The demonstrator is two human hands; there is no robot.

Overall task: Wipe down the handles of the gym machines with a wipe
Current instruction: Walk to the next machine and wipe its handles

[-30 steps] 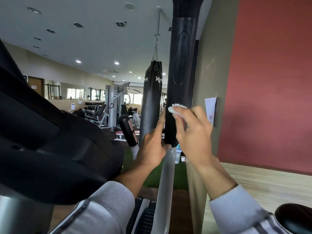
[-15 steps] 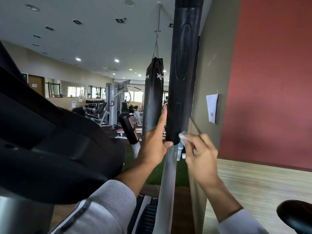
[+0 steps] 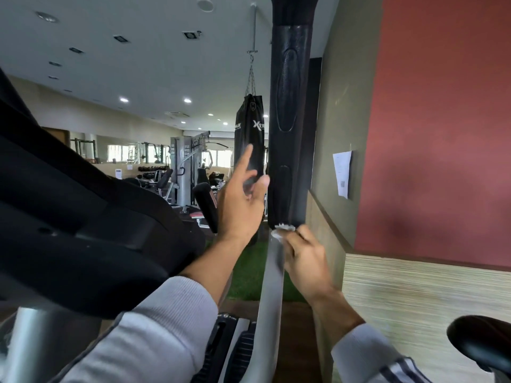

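White lettering starting "Xt", cut off by a pole, on the hanging black cylindrical punching bag (image 3: 250, 125). Print on the white paper sheet (image 3: 342, 172) pinned to the olive wall too small to read.

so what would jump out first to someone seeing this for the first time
The tall black padded handle running up the middle, with the right hand pinching a white wipe at its lower end where the silver bar begins. Just left of it, the left hand is lifted with fingers spread, in front of a hanging black punching bag.
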